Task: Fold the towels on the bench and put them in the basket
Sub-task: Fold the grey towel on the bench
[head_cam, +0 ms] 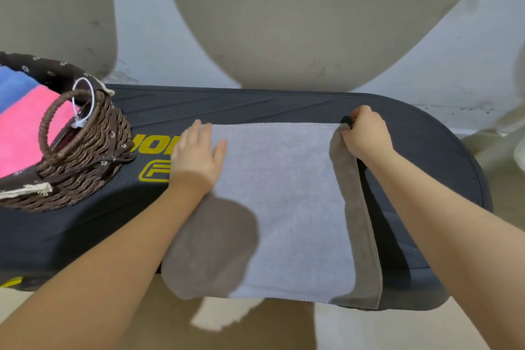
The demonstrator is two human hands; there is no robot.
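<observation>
**Grey towel spread flat on the bench, one hand pressing, one pinching**

A grey towel (284, 207) lies spread across the middle of the black bench (284, 105), its near edge hanging just over the bench's front edge. The cloth looks soft and short-piled, pale grey where light falls on it and darker brown-grey in the shadowed patch at its near left corner. A stitched hem runs along the far edge. Along the towel's right side a narrow strip is turned up, showing a darker face.

The left hand (199, 153) rests flat on the towel's far left corner, fingers straight and relaxed, holding nothing. The right hand (366, 133) is at the towel's far right corner, fingers curled and pinching the cloth there, lifting that corner slightly off the bench.

Left of the towel, at the bench's end, stands a brown woven basket (85, 156) with a looped handle and a dark flowered lining. Inside it lie 2 folded towels: a pink towel (22, 133) nearer the bench's front and a blue towel (14, 85) behind it. Yellow lettering (153, 145) on the bench shows between the basket and the grey towel.
</observation>
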